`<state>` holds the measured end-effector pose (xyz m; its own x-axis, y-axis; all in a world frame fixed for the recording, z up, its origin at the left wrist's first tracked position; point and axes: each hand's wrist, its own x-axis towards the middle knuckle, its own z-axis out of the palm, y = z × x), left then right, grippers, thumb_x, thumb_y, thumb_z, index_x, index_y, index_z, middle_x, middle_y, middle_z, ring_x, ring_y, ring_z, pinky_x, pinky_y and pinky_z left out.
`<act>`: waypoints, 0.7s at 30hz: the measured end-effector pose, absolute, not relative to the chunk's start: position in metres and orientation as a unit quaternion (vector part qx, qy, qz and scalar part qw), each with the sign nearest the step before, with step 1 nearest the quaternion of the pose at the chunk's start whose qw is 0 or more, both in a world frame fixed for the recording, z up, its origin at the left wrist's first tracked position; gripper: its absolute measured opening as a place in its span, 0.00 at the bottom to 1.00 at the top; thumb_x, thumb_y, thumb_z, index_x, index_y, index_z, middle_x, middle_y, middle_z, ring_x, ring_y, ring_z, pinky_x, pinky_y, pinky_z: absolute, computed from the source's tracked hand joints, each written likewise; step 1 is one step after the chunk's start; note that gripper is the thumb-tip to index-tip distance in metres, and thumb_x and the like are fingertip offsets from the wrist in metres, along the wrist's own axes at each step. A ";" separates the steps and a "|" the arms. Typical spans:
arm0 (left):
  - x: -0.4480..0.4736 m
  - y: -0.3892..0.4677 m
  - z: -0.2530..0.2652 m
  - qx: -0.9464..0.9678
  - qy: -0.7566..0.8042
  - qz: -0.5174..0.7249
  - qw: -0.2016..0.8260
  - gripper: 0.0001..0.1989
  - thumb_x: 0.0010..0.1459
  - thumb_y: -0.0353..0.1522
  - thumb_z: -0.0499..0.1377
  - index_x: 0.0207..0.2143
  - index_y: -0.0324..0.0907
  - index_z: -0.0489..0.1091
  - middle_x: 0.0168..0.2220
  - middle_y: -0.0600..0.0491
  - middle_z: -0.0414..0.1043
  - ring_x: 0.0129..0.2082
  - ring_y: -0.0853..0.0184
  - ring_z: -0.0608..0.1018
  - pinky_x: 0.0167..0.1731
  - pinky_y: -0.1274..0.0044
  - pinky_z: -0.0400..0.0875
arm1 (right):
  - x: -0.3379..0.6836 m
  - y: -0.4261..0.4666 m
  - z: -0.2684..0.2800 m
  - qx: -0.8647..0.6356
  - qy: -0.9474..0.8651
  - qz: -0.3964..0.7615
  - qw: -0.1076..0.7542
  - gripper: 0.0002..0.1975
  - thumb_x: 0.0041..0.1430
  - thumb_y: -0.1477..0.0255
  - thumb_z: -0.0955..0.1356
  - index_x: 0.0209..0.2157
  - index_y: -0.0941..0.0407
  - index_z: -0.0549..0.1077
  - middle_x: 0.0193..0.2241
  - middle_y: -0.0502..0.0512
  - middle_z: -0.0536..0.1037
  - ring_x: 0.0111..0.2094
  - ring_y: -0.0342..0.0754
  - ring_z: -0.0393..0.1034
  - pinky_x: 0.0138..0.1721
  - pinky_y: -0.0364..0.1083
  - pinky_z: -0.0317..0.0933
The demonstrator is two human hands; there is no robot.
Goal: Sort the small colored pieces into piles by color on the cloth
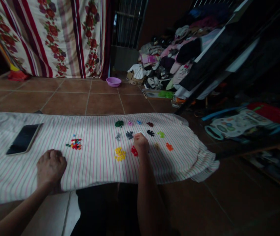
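Observation:
My right hand [141, 143] reaches over small piles sorted by colour, its fingers pinched together beside a white pile [142, 133], mostly hidden behind it. What the fingertips hold, if anything, is too small to make out. Next to this hand are a dark grey pile [129, 135] and a red pile [134, 150], with small yellow pieces [120, 154] further left. My left hand [51, 166] rests on the striped cloth [98, 164], fingers curled in and nothing visible in them. Just beyond it lies a mixed-colour heap of small pieces [75, 143].
More piles include dark green [119, 123], black [150, 133], lime green [161, 134] and orange [169, 146]. A phone [24, 139] lies at the left. Beyond the cloth are a purple basin [113, 82], a floral curtain [66, 39] and heaped clothes [169, 59].

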<state>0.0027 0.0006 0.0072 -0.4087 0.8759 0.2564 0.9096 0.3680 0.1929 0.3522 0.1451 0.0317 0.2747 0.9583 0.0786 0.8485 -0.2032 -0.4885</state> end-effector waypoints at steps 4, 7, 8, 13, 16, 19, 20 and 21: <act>0.009 0.002 0.012 -0.528 -0.840 -0.084 0.092 0.14 0.62 0.33 0.46 0.40 0.37 0.68 0.41 0.42 0.70 0.44 0.54 0.74 0.46 0.65 0.66 | 0.332 0.152 0.034 -0.738 -0.587 0.100 0.317 0.14 0.61 0.75 0.62 0.43 0.57 0.76 0.37 0.57 0.81 0.37 0.48 0.73 0.37 0.42 0.58; 0.012 0.002 0.013 -0.528 -0.840 -0.077 0.101 0.13 0.63 0.33 0.46 0.40 0.38 0.68 0.42 0.42 0.71 0.44 0.54 0.73 0.46 0.65 0.66 | 0.290 0.153 0.034 -0.666 -0.635 0.121 0.373 0.12 0.61 0.73 0.63 0.41 0.57 0.76 0.37 0.57 0.81 0.36 0.47 0.73 0.39 0.43 0.60; 0.013 0.002 0.013 -0.526 -0.841 -0.080 0.102 0.13 0.63 0.32 0.46 0.40 0.38 0.68 0.42 0.42 0.71 0.44 0.54 0.73 0.46 0.65 0.65 | 0.272 0.151 0.034 -0.632 -0.661 0.139 0.381 0.11 0.61 0.73 0.63 0.39 0.57 0.77 0.37 0.57 0.80 0.36 0.47 0.73 0.39 0.42 0.60; 0.015 0.005 0.010 -0.527 -0.837 -0.094 0.110 0.10 0.62 0.30 0.49 0.40 0.37 0.69 0.44 0.40 0.71 0.46 0.53 0.72 0.46 0.64 0.65 | 0.185 0.122 0.038 -0.476 -0.789 0.236 0.309 0.09 0.63 0.75 0.64 0.39 0.53 0.77 0.38 0.53 0.78 0.36 0.44 0.73 0.39 0.41 0.61; 0.016 0.007 0.012 -0.536 -0.831 -0.095 0.118 0.12 0.64 0.30 0.47 0.39 0.37 0.70 0.43 0.40 0.72 0.47 0.52 0.72 0.46 0.63 0.64 | 0.154 0.110 0.038 -0.457 -0.822 0.254 0.224 0.10 0.64 0.75 0.65 0.40 0.51 0.78 0.40 0.53 0.78 0.41 0.45 0.73 0.41 0.41 0.61; 0.010 0.007 0.018 -0.562 -0.816 -0.070 0.114 0.14 0.66 0.31 0.46 0.39 0.36 0.71 0.41 0.39 0.73 0.46 0.51 0.72 0.43 0.63 0.64 | 0.140 0.110 0.034 -0.452 -0.837 0.261 0.165 0.11 0.63 0.76 0.66 0.41 0.50 0.78 0.41 0.53 0.77 0.44 0.46 0.72 0.42 0.42 0.61; 0.006 0.006 0.020 -0.581 -0.805 -0.054 0.110 0.14 0.65 0.31 0.46 0.39 0.36 0.71 0.41 0.40 0.73 0.46 0.51 0.72 0.41 0.63 0.64 | 0.138 0.111 0.032 -0.447 -0.840 0.265 0.154 0.11 0.62 0.76 0.66 0.42 0.50 0.78 0.42 0.53 0.77 0.44 0.46 0.72 0.43 0.42 0.61; 0.001 0.005 0.022 -0.605 -0.788 -0.038 0.105 0.14 0.65 0.31 0.46 0.40 0.37 0.71 0.41 0.40 0.73 0.45 0.51 0.72 0.40 0.64 0.64 | 0.137 0.113 0.030 -0.442 -0.843 0.270 0.145 0.11 0.62 0.76 0.66 0.42 0.50 0.78 0.42 0.53 0.77 0.44 0.46 0.72 0.43 0.42 0.61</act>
